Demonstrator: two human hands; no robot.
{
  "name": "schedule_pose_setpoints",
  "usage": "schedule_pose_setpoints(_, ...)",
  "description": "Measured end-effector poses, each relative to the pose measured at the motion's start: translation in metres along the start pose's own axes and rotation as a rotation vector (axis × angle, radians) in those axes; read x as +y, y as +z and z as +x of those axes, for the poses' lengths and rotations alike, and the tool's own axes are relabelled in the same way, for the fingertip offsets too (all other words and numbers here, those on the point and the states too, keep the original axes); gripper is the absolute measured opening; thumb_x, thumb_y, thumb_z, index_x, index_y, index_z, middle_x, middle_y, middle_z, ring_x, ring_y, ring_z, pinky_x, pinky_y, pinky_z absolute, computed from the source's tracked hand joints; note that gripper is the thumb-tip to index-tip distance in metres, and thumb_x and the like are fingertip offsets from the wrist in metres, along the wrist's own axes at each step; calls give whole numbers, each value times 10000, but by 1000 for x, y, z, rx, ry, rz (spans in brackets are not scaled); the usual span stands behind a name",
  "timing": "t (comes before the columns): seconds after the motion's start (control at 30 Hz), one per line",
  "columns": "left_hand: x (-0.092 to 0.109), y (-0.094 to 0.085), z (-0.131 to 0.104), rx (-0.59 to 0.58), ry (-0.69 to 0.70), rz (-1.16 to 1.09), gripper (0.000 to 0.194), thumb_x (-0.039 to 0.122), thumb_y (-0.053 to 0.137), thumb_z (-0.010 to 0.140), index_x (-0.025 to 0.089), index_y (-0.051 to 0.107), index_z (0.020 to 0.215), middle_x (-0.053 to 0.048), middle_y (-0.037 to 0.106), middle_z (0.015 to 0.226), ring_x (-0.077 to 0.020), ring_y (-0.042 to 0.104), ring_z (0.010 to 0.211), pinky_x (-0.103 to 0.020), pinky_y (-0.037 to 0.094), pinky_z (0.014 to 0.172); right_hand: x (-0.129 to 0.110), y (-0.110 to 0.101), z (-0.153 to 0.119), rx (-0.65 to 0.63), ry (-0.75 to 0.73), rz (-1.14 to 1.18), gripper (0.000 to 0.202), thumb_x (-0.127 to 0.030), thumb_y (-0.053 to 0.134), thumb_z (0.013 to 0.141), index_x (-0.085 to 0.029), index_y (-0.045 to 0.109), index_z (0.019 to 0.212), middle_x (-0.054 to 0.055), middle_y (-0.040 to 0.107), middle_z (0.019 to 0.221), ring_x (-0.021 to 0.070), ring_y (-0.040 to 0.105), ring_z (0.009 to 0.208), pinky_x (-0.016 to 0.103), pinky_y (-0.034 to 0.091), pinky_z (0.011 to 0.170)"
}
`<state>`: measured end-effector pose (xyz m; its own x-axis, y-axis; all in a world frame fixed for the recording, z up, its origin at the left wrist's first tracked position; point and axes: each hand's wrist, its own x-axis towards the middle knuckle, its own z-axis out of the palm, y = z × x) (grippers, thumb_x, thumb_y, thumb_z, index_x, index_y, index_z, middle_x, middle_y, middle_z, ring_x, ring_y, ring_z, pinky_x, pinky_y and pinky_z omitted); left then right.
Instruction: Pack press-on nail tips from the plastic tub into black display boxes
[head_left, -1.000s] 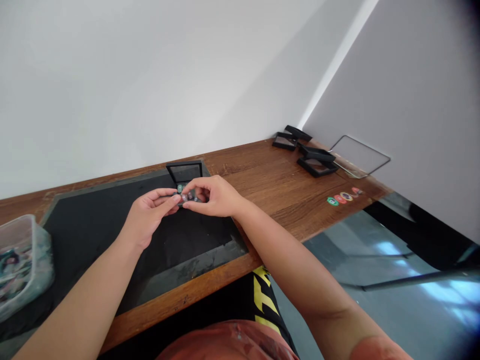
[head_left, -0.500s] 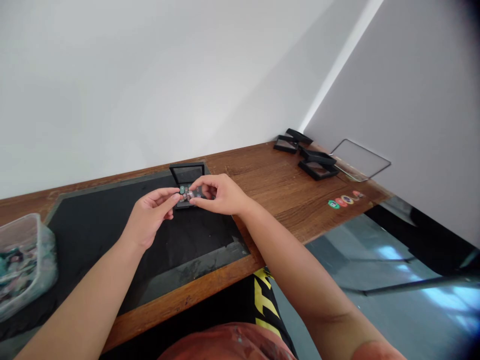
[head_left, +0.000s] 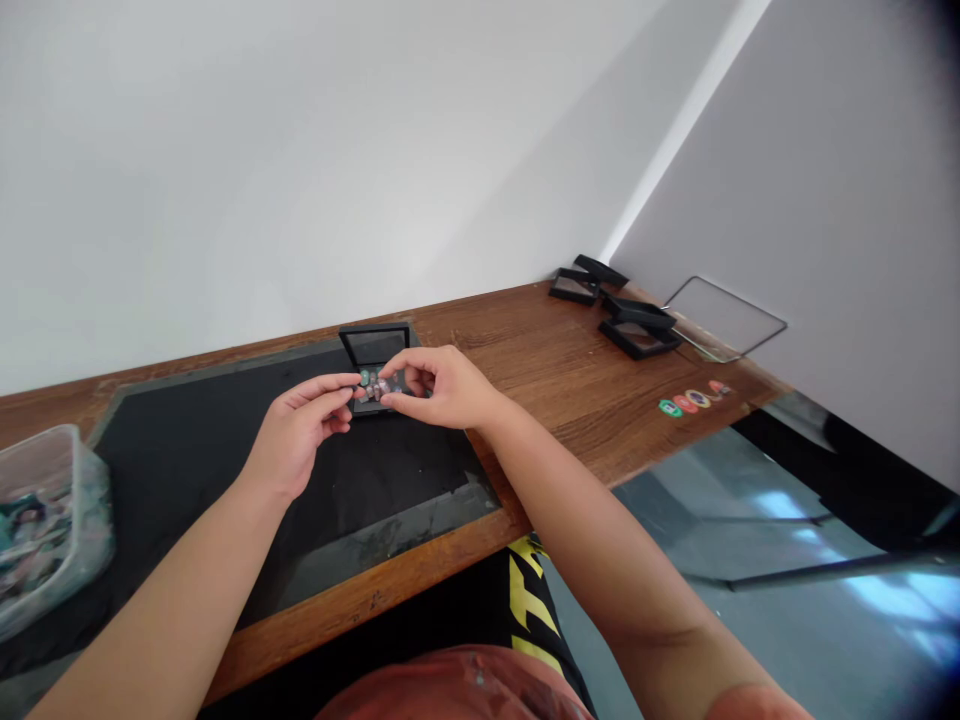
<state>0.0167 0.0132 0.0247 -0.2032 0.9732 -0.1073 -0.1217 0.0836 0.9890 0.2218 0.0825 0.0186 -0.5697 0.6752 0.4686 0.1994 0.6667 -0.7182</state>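
A small black hinged case (head_left: 373, 347) stands with its lid raised at the back of the black mat (head_left: 375, 480). Several small coloured pieces (head_left: 374, 384) show over its lower half, between my fingertips. My left hand (head_left: 304, 425) is at the case's left side, thumb and index finger closed on something small that I cannot make out. From the right, my right hand (head_left: 442, 388) reaches over the case, its thumb and bent fingers around the edge of the small pieces. What its fingertips grip is partly hidden.
A clear plastic tub (head_left: 79, 500) of small mixed pieces stands at the left. Several black frames (head_left: 637, 338) lie at the back right, near a thin wire-like rectangle (head_left: 731, 285). Several round stickers (head_left: 697, 399) lie near the table's right front edge.
My left hand's thumb and fingertips have shifted slightly at the case. The right hand stays nearly where it was. The view has moved a little.
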Motion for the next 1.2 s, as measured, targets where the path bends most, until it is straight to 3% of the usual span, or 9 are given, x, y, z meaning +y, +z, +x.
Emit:
schedule_pose_setpoints(0.23, -1, -1, 0, 10, 21, 34, 291, 298, 824, 628, 183, 820, 895, -60, 755, 841, -123, 591, 662, -237, 489, 615, -1, -1, 0, -24, 15, -18, 289, -358, 728, 822, -160, 734, 1032, -52, 556, 640, 86, 474, 589, 235, 369, 622)
schedule_pose_setpoints(0.8, -1, 3, -3, 18, 76, 97, 366, 379, 929, 578, 205, 833, 885, -42, 771, 798, -112, 623, 661, -235, 534, 669, -6, -3, 0, -11, 4, -24, 288, -365, 726, 821, -157, 739, 1019, -52, 557, 633, 86, 471, 585, 240, 363, 618)
schedule_pose_setpoints(1.2, -8, 3, -1, -15, 92, 111, 412, 434, 903, 638, 220, 823, 982, -44, 799, 907, -124, 690, 696, -255, 593, 716, -4, -2, -1, -10, -19, -5, 269, -315, 732, 807, -153, 745, 1021, -69, 523, 608, 75, 453, 559, 226, 359, 604)
